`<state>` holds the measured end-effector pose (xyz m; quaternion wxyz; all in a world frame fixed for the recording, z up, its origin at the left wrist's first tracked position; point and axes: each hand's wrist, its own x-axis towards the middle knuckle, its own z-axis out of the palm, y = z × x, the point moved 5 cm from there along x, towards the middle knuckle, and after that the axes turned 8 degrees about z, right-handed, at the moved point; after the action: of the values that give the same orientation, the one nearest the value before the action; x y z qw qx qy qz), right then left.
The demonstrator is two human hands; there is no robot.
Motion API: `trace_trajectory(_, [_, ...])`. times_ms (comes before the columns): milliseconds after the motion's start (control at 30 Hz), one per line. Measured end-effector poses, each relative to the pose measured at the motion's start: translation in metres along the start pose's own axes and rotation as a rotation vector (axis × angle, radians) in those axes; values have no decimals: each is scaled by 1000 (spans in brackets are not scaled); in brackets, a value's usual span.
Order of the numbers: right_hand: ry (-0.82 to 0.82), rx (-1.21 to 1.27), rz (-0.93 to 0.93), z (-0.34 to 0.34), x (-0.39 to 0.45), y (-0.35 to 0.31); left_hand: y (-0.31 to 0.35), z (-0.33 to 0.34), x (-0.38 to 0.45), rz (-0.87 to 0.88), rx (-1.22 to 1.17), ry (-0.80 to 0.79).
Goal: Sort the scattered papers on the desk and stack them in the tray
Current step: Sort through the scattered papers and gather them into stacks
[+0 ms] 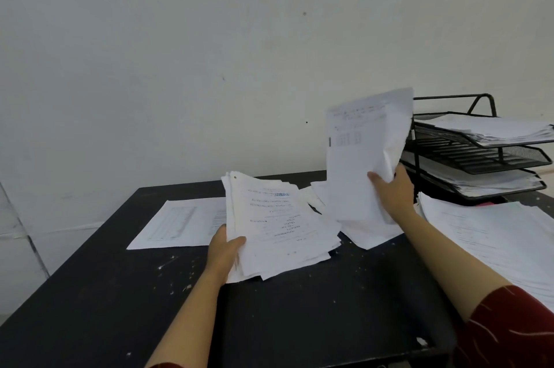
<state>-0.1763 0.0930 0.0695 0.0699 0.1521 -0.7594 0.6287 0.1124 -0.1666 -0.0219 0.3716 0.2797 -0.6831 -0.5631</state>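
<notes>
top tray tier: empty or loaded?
Loaded. The top tier of the black wire tray holds a stack of white sheets reaching its front rim.

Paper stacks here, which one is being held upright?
The thin bundle gripped by the right hand, raised beside the tray. The left hand's thick stack lies tilted low over the desk.

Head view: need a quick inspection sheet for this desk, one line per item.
Surface: black desk, flecked with white specks.
Job's things: thick stack; upright sheaf; tiered wire tray, papers on its tiers.
Clutter: loose sheet at left; pile at right; sheets under the sheaf.
Grippers: left hand grips the thick stack; right hand holds the sheaf.
Cables: nothing seen.
Surroundings: pale wall; red sleeve.
</notes>
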Motion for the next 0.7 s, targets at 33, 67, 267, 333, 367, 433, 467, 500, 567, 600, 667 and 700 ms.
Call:
trace_trajectory(33, [-13,81,8,2,0,-5,1,1,-1,3,11,-8])
trace_trajectory(67, [-37,158,26,5,0,-9,2,1,-2,4,18,-8])
trace_trajectory(267, [-364,290,203,46,-16,-5,7,1,-6,13,34,-21])
trace_trajectory(333, [-568,110,268,65,-32,3,7,0,-6,13,35,-16])
trace_trajectory(367, [-633,5,284,73,-40,8,7,0,-5,12,37,-7])
trace_trajectory(433, [-687,-133,275,86,-56,15,8,0,-5,12,16,9])
trace_trajectory(467, [-709,-167,257,93,-63,15,8,0,-5,7,-20,10])
trace_trajectory(500, [-734,-197,234,100,-70,13,8,2,-6,-5,-62,4])
trace_trajectory(567, [-789,-308,177,115,-77,9,9,3,-8,-12,-92,-6])
trace_trajectory(600, [-809,-376,143,120,-78,7,10,3,-8,-1,-72,-7])
trace_trajectory(667, [-784,-436,83,121,-77,5,10,3,-8,25,-4,-7])
trace_trajectory(700, [-730,-434,55,117,-73,6,9,3,-7,33,24,-5])
